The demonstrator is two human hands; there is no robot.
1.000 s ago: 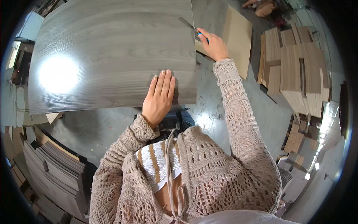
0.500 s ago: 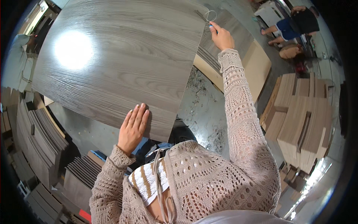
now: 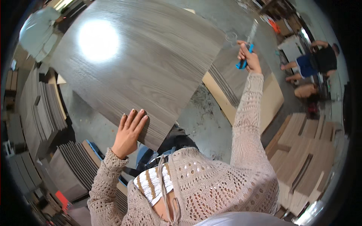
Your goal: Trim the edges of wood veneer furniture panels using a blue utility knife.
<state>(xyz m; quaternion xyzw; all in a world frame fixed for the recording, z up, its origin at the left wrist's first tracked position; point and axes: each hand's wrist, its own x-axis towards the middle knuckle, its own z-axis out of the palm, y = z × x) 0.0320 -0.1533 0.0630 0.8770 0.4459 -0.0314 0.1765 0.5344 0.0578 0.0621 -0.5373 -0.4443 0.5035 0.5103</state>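
Note:
A large grey wood-grain board [image 3: 151, 67] lies in front of me, its near corner close to my waist. My left hand [image 3: 129, 132] rests flat near its front edge, fingers spread and holding nothing. Beyond the right edge, my right hand [image 3: 252, 62] is closed around a blue utility knife [image 3: 250, 48]. Its long blade [image 3: 253, 32] sticks out and points away from me. Beside the board's right corner, a thin pale curled strip [image 3: 231, 37] hangs near my right fingers.
A pile of similar boards [image 3: 247, 77] stands beyond the right edge. More board stacks are at right [image 3: 301, 150] and left [image 3: 75, 169]. A person in a black top [image 3: 325, 62] is at far right. Debris lies on the grey floor [image 3: 205, 109].
My right hand has moved off to the right of the board's edge, and the knife's blade now shows. The board appears turned and shifted slightly in view. My left hand's fingers are spread wider.

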